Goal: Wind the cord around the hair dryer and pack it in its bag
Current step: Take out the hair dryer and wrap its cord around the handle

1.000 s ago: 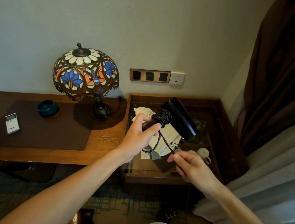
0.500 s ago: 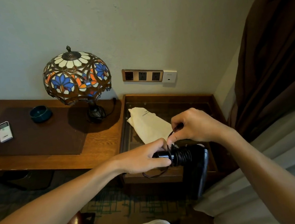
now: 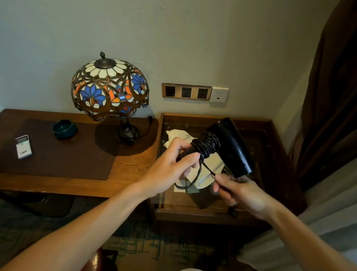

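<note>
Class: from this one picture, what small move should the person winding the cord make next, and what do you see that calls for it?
Probably one more turn: the right hand carries the slack cord round the handle, beside the coils already there. The left hand grips the hair dryer, and a loose loop hangs below.

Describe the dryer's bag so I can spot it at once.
Start at the stained-glass lamp; to its right stands a lower glass-topped side table. The bag lies on the glass, behind the held hair dryer: pale, crumpled cloth with small print, the only fabric there.
</note>
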